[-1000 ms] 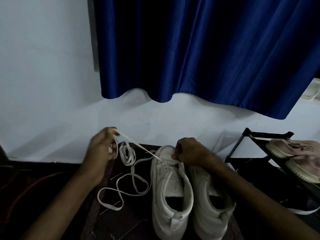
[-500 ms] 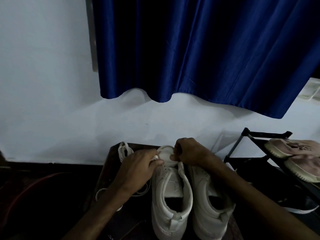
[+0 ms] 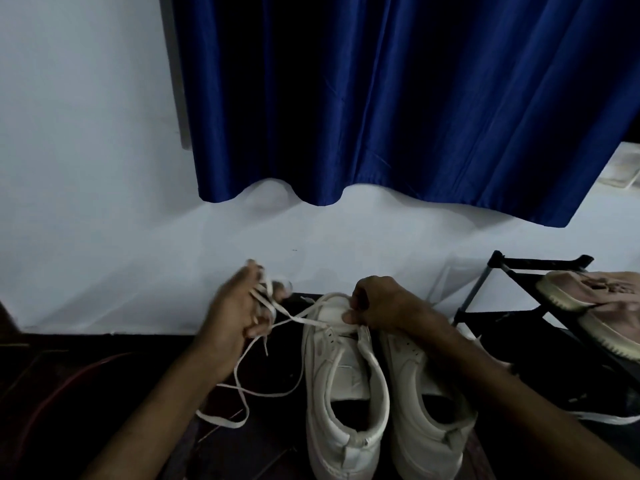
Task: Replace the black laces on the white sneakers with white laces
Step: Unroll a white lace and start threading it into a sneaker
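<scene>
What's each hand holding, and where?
Left hand grips the lace, strands running between its fingers. Right hand pinches the left sneaker at its toe end.

A deep blue curtain [image 3: 398, 98] hangs down the pale wall [image 3: 86, 168] beyond the right grip [image 3: 384, 303], a black rack [image 3: 540, 261] stands to its right, over dark floor [image 3: 69, 375].

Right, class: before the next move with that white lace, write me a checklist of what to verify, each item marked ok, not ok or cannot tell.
1. Left hand grips the white lace: ok.
2. Right hand holds the left sneaker at its toe: ok.
3. Lace threaded through a front eyelet: cannot tell.
4. Lace slack free of knots: cannot tell.
5. Right sneaker laced: not ok, no lace visible.
</scene>
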The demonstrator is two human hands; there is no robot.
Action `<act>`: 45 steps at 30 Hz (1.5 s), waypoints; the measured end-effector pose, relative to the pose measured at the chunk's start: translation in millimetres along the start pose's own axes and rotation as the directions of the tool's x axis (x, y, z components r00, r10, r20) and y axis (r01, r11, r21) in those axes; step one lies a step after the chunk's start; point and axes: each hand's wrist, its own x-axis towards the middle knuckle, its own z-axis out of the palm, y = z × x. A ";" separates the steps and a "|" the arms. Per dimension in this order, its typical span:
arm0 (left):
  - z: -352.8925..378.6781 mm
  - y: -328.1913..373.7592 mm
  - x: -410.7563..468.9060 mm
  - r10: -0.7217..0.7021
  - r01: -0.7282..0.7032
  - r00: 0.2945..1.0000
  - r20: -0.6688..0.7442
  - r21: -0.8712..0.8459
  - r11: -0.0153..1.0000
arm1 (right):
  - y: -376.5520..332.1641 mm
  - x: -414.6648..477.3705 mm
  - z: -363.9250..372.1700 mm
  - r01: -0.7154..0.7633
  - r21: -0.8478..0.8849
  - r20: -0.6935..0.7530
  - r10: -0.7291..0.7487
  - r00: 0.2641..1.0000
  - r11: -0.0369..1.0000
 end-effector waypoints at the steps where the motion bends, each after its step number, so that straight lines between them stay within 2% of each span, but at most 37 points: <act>1: 7.4 -4.5 -3.3 -0.002 -0.003 0.999 0.037 0.147 0.989 | 0.8 -0.3 0.6 0.003 0.001 -0.006 -0.003 1.000 1.000; 2: 11.8 -9.0 -5.7 0.065 -0.084 0.996 0.064 0.350 0.933 | 1.7 0.2 1.2 0.006 0.002 -0.012 -0.006 1.000 1.000; 3: 13.1 -13.1 -6.1 0.172 -0.207 0.978 0.115 0.561 0.801 | 2.7 0.3 1.2 0.011 0.001 -0.020 -0.011 1.000 1.000; 4: 12.2 -15.4 -6.0 0.257 -0.323 0.944 0.205 0.721 0.612 | 3.6 0.1 0.8 0.017 0.001 -0.025 -0.017 1.000 1.000; 5: 8.4 -17.5 -5.5 0.278 -0.387 0.916 0.288 0.814 0.433 | 3.7 0.4 0.7 0.026 0.000 -0.026 -0.026 0.999 1.000; 7: -1.2 -18.0 -3.1 0.196 -0.395 0.913 0.357 0.894 0.210 | 5.2 1.9 0.9 0.039 -0.005 -0.024 -0.039 0.999 0.999; 9: -10.1 -18.9 3.8 0.132 -0.383 0.919 0.371 0.920 0.084 | 6.2 2.2 0.9 0.041 -0.016 -0.015 -0.041 0.999 0.999; 10: -14.2 -19.4 7.5 0.122 -0.390 0.917 0.381 0.919 0.064 | 5.9 2.8 1.0 0.044 -0.019 -0.008 -0.044 0.999 0.999; 11: -17.0 -19.1 10.4 0.119 -0.405 0.911 0.395 0.910 0.081 | 5.2 3.0 0.9 0.047 -0.022 -0.003 -0.047 0.999 0.999; 12: -18.2 -17.1 11.3 0.119 -0.410 0.911 0.394 0.897 0.165 | 4.1 3.7 1.4 0.053 -0.026 0.001 -0.053 0.999 0.998; 13: -17.7 -14.6 12.6 0.134 -0.392 0.920 0.369 0.858 0.332 | 3.5 3.0 0.9 0.054 -0.029 0.001 -0.054 0.999 0.998; 14: -15.8 -9.4 13.0 0.159 -0.350 0.935 0.316 0.754 0.557 | 3.7 2.4 -0.2 0.054 -0.027 0.001 -0.054 0.999 0.998; 15: -15.3 -2.3 12.3 0.184 -0.281 0.957 0.222 0.575 0.769 | 3.0 2.9 0.0 0.053 -0.026 0.009 -0.053 0.999 0.998; 16: -17.5 5.8 11.1 0.187 -0.218 0.975 0.118 0.374 0.902 | 2.6 3.8 0.8 0.048 -0.027 0.019 -0.048 0.999 0.998; 17: -21.1 15.4 9.9 0.176 -0.182 0.983 0.048 0.180 0.967 | 1.4 4.2 0.9 0.042 -0.033 0.021 -0.042 0.999 0.999; 19: -31.0 32.8 7.2 0.152 -0.137 0.986 0.069 -0.187 0.973 | -0.8 4.5 0.4 0.034 -0.064 0.017 -0.033 0.999 0.997; 21: -42.5 40.2 8.2 0.157 -0.097 0.979 0.127 -0.386 0.917 | -3.0 4.3 0.5 0.035 -0.096 0.001 -0.035 0.999 0.995; 25: -44.6 34.4 7.2 0.102 -0.003 0.971 0.214 -0.420 0.908 | -5.5 -0.3 -0.8 0.042 -0.147 -0.012 -0.045 0.999 0.988; 26: -43.0 31.4 7.1 0.087 0.018 0.967 0.239 -0.405 0.914 | -7.4 -2.5 -4.5 0.028 -0.105 0.002 -0.027 1.000 0.994; 27: -41.1 29.4 6.7 0.073 0.035 0.963 0.259 -0.390 0.920 | -9.7 -5.1 -10.8 -0.011 0.046 0.015 0.010 1.000 0.999; 28: -40.1 27.2 7.2 0.063 0.049 0.958 0.278 -0.379 0.924 | -12.8 -8.8 -20.2 -0.076 0.306 0.043 0.066 0.997 0.949; 29: -40.4 24.5 8.4 0.055 0.064 0.952 0.300 -0.373 0.926 | -15.4 -13.4 -32.7 -0.160 0.585 0.115 0.114 0.987 0.795; 30: -41.4 22.5 9.8 0.051 0.079 0.945 0.324 -0.375 0.924 | -17.2 -19.0 -47.6 -0.220 0.798 0.198 0.101 0.975 0.561; 31: -42.3 21.4 10.9 0.054 0.089 0.936 0.348 -0.383 0.920 | -17.0 -23.9 -63.4 -0.239 0.910 0.238 0.046 0.970 0.340; 32: -43.2 20.5 11.4 0.060 0.095 0.927 0.370 -0.387 0.917 | -15.5 -28.8 -79.5 -0.227 0.954 0.230 0.003 0.973 0.195; 33: -43.4 19.9 11.5 0.061 0.100 0.921 0.385 -0.384 0.918 | -15.4 -34.5 -95.7 -0.192 0.975 0.196 -0.027 0.980 0.110; 36: -42.8 19.5 10.9 0.050 0.091 0.927 0.371 -0.355 0.930 | -20.6 -49.1 -136.4 -0.018 1.000 0.018 -0.018 1.000 0.009; 38: -39.8 18.5 10.2 0.048 0.042 0.951 0.306 -0.279 0.960 | -23.9 -52.6 -149.2 0.055 0.998 -0.055 0.017 0.998 0.040; 41: -25.7 10.1 6.5 0.051 -0.043 0.973 0.225 -0.042 0.998 | -24.8 -43.3 -134.4 0.011 0.979 -0.018 0.031 0.999 0.202; 43: -10.2 0.5 2.2 0.061 -0.081 0.980 0.192 0.100 0.992 | -21.3 -37.4 -111.2 -0.029 0.951 0.024 0.019 1.000 0.307; 45: 2.1 -12.3 -2.4 0.119 -0.195 0.962 0.244 0.315 0.929 | -16.1 -34.7 -87.8 -0.055 0.905 0.047 0.029 0.998 0.422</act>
